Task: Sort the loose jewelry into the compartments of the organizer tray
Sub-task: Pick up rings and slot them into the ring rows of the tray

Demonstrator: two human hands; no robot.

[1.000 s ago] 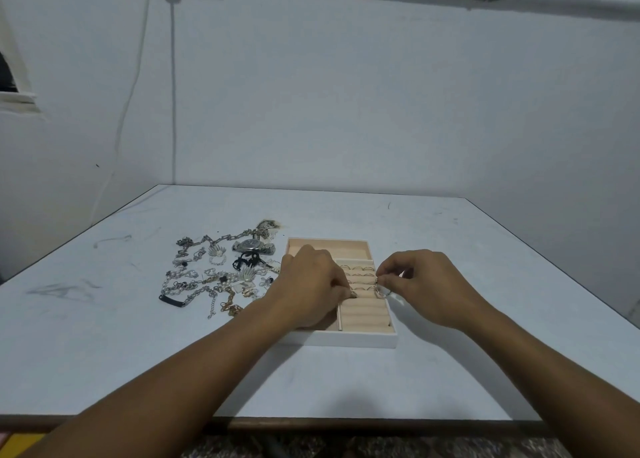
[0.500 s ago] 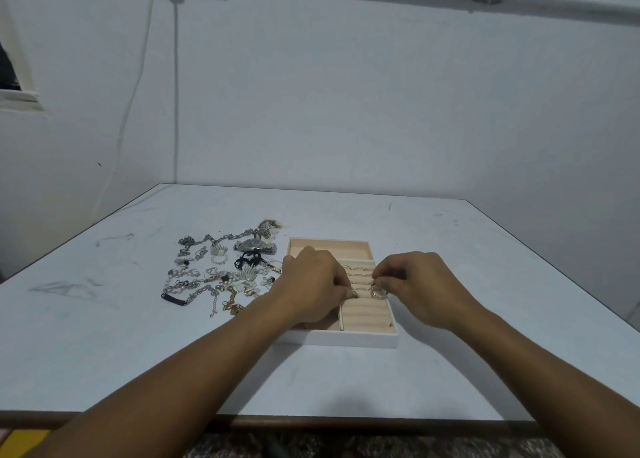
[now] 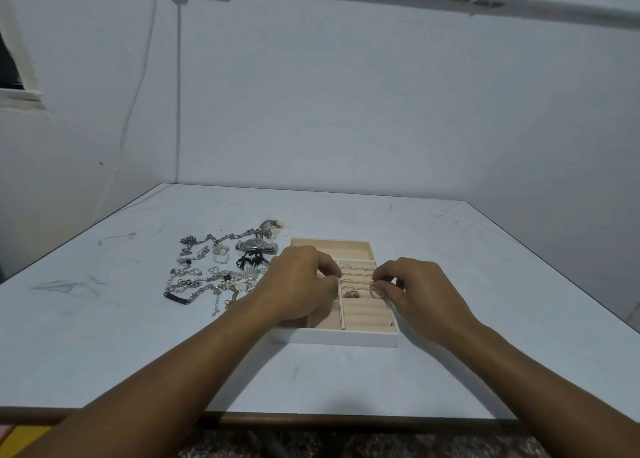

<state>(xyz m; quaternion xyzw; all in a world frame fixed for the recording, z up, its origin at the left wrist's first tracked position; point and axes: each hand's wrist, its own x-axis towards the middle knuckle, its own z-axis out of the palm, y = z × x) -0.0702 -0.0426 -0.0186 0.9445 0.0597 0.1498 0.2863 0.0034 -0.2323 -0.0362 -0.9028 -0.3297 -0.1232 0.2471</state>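
**Q:** Where is the ring (image 3: 375,289)?

**A:** It is at a middle row of the ring-roll section, on the right side of the organizer tray (image 3: 346,339). The right hand (image 3: 426,295) has it; the grip is closed on it, thumb against fingertips.

**Q:** And the left hand (image 3: 298,284)?

**A:** It lies over the tray's left compartment with its fingers curled at the divider. Whether that grip contains anything cannot be determined. Other rings (image 3: 358,269) sit in the far rows. The loose jewelry (image 3: 207,277) and a watch (image 3: 256,245) lie on the surface (image 3: 346,381), just left of the tray.
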